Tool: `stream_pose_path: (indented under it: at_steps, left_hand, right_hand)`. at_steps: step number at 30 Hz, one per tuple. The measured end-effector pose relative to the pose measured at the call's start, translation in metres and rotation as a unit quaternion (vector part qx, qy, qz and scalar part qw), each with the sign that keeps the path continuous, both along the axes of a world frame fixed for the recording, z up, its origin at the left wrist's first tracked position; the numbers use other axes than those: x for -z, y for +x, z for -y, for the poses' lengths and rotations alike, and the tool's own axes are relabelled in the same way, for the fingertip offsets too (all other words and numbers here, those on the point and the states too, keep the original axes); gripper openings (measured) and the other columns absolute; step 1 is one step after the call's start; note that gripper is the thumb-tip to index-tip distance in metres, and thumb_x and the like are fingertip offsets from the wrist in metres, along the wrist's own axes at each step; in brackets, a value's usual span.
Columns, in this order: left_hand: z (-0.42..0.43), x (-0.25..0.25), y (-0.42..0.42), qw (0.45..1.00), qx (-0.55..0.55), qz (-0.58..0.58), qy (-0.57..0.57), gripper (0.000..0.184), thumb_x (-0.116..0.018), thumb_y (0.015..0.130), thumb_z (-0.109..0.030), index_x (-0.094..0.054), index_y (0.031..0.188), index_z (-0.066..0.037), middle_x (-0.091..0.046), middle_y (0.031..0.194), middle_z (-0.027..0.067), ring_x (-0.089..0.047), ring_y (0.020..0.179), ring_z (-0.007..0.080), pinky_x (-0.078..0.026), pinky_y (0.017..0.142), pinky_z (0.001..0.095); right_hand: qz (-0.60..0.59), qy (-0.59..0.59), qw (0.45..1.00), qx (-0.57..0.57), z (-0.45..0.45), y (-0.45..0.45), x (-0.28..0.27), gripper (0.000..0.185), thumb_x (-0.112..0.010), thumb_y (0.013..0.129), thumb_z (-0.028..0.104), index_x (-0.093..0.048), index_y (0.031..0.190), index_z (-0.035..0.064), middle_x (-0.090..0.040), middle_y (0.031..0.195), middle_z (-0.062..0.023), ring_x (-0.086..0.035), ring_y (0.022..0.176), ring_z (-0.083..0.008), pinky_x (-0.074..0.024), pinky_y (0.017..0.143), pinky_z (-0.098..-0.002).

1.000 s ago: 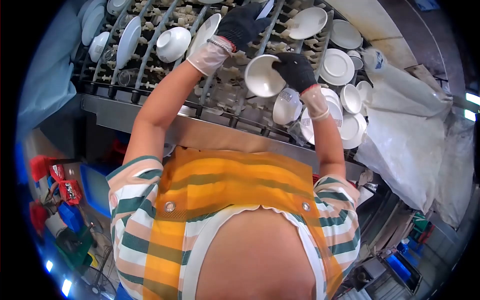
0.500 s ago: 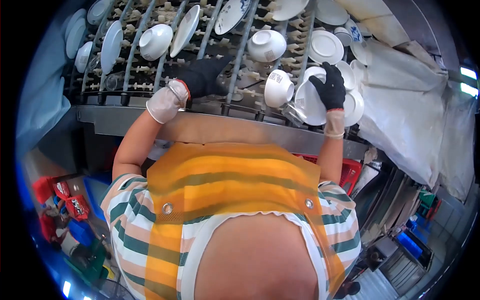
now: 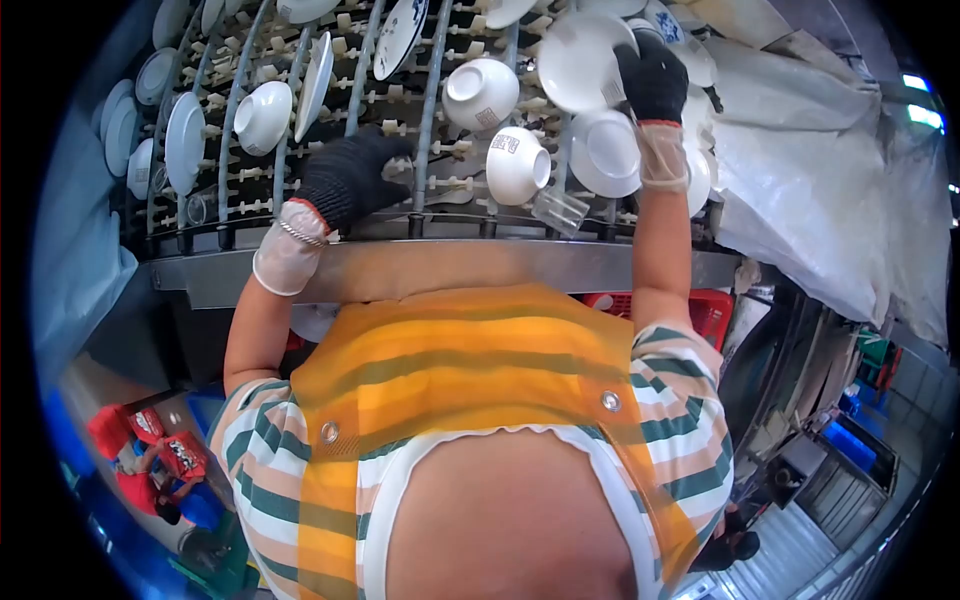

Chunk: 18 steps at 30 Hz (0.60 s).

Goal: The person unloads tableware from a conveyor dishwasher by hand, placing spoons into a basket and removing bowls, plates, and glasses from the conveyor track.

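Note:
My right hand [image 3: 655, 82], in a black glove over a pale one, grips the right edge of a large white plate [image 3: 580, 62]. The plate is raised over other dishes at the right end of the rack. Below it lies a smaller white plate [image 3: 605, 152]. My left hand [image 3: 352, 178], gloved the same way, is over the rack's front edge with thumb and fingers apart; a glint between them is too small to make out. Between my hands are a white bowl [image 3: 517, 165] on its side, a clear glass [image 3: 561, 210] and an upturned white bowl [image 3: 480, 94].
A pegged rack with metal rails [image 3: 432, 120] carries several plates and bowls, including a blue-patterned plate [image 3: 401, 38]. A metal ledge [image 3: 440, 262] runs along its front. Plastic sheeting [image 3: 800, 190] hangs at right. A red crate [image 3: 708, 315] stands below the ledge.
My right hand has lifted the large plate up and away from the stack, uncovering the smaller plate. My left hand has shifted left, its fingers spreading. The whole view has shifted somewhat.

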<state>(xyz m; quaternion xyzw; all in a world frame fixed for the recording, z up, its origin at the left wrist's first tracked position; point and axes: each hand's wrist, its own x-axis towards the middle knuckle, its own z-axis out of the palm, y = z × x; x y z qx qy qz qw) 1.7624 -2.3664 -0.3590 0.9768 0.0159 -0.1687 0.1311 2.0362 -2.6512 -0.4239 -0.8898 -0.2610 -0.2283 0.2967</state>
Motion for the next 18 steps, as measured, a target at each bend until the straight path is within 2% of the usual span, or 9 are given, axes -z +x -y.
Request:
stream_pose_path:
  at_steps: [1, 7, 9, 11, 13, 15, 16, 17, 18]
  left_hand:
    - [-0.002, -0.006, 0.000, 1.000, 0.001, -0.005, 0.002, 0.056, -0.071, 0.074, -0.039, -0.057, 0.124, -0.018, -0.057, 0.118, 0.0136, -0.058, 0.107, 0.0298, -0.047, 0.091, 0.0398]
    - [-0.014, 0.033, -0.004, 0.991, -0.102, 0.080, 0.044, 0.055, -0.067, 0.076, -0.050, -0.062, 0.116, -0.012, -0.062, 0.108, 0.0143, -0.061, 0.098, 0.0284, -0.049, 0.085, 0.0394]
    - [-0.006, 0.054, -0.002, 0.989, -0.085, 0.100, 0.066, 0.055, -0.065, 0.076, -0.053, -0.063, 0.110, -0.010, -0.061, 0.109, 0.0147, -0.061, 0.097, 0.0293, -0.049, 0.083, 0.0403]
    - [0.014, 0.050, 0.008, 0.989, -0.126, 0.025, 0.068, 0.055, -0.066, 0.076, -0.053, -0.063, 0.108, -0.010, -0.060, 0.111, 0.0152, -0.061, 0.097, 0.0306, -0.048, 0.083, 0.0420]
    - [0.024, 0.060, 0.007, 0.985, -0.086, 0.106, 0.102, 0.053, -0.066, 0.077, -0.052, -0.061, 0.108, -0.010, -0.059, 0.111, 0.0157, -0.060, 0.096, 0.0318, -0.048, 0.082, 0.0438]
    - [0.050, 0.035, 0.012, 0.963, -0.061, 0.258, 0.038, 0.054, -0.068, 0.077, -0.046, -0.059, 0.113, -0.007, -0.059, 0.110, 0.0166, -0.059, 0.096, 0.0328, -0.047, 0.084, 0.0437]
    - [0.058, 0.034, 0.016, 0.973, -0.076, 0.200, -0.082, 0.058, -0.069, 0.079, -0.039, -0.053, 0.123, -0.004, -0.058, 0.114, 0.0188, -0.056, 0.105, 0.0334, -0.044, 0.091, 0.0430]
    - [0.068, 0.044, 0.020, 0.974, -0.071, 0.199, -0.079, 0.058, -0.069, 0.079, -0.039, -0.053, 0.123, -0.004, -0.058, 0.114, 0.0188, -0.056, 0.105, 0.0334, -0.044, 0.091, 0.0430]
    - [0.078, 0.065, 0.024, 0.937, -0.113, 0.181, -0.276, 0.061, -0.069, 0.080, -0.036, -0.049, 0.127, -0.003, -0.056, 0.118, 0.0202, -0.053, 0.111, 0.0332, -0.042, 0.095, 0.0425]
  right_hand:
    - [-0.023, 0.069, 0.997, -0.033, -0.011, 0.001, -0.005, 0.033, -0.064, 0.083, 0.033, -0.068, 0.101, 0.0061, -0.070, 0.088, -0.0132, -0.067, 0.080, -0.0272, -0.0506, 0.073, -0.0349]
    - [-0.173, -0.040, 0.943, -0.281, -0.006, -0.078, -0.023, 0.034, -0.071, 0.081, 0.028, -0.067, 0.105, 0.0035, -0.069, 0.086, -0.0120, -0.066, 0.076, -0.0199, -0.0514, 0.070, -0.0305]
    - [-0.216, -0.190, 0.928, -0.238, 0.014, -0.103, 0.017, 0.044, -0.073, 0.078, 0.031, -0.062, 0.111, 0.0027, -0.068, 0.091, -0.0127, -0.065, 0.077, -0.0251, -0.0517, 0.070, -0.0337]
    - [-0.257, -0.197, 0.904, -0.281, 0.016, -0.145, -0.006, 0.056, -0.075, 0.075, 0.032, -0.056, 0.119, 0.0037, -0.066, 0.095, -0.0158, -0.065, 0.081, -0.0287, -0.0514, 0.073, -0.0362]
    - [-0.259, -0.188, 0.913, -0.253, 0.024, -0.169, 0.016, 0.061, -0.076, 0.074, 0.033, -0.053, 0.122, 0.0042, -0.065, 0.096, -0.0180, -0.064, 0.083, -0.0295, -0.0511, 0.074, -0.0363]
    - [-0.264, -0.172, 0.923, -0.220, 0.033, -0.172, 0.023, 0.065, -0.077, 0.073, 0.034, -0.050, 0.125, 0.0046, -0.064, 0.097, -0.0202, -0.064, 0.085, -0.0302, -0.0507, 0.075, -0.0364]
    - [-0.299, -0.151, 0.918, -0.211, 0.036, -0.166, 0.021, 0.066, -0.076, 0.074, 0.031, -0.049, 0.127, 0.0043, -0.063, 0.099, -0.0195, -0.064, 0.085, -0.0287, -0.0506, 0.076, -0.0359]
    - [-0.332, -0.128, 0.913, -0.202, 0.036, -0.158, 0.021, 0.067, -0.076, 0.074, 0.028, -0.047, 0.129, 0.0039, -0.063, 0.101, -0.0189, -0.064, 0.086, -0.0272, -0.0504, 0.077, -0.0355]
    - [-0.196, 0.014, 0.961, -0.195, 0.038, -0.153, 0.037, 0.064, -0.076, 0.076, 0.021, -0.046, 0.130, 0.0015, -0.062, 0.106, -0.0131, -0.062, 0.086, -0.0222, -0.0506, 0.078, -0.0348]
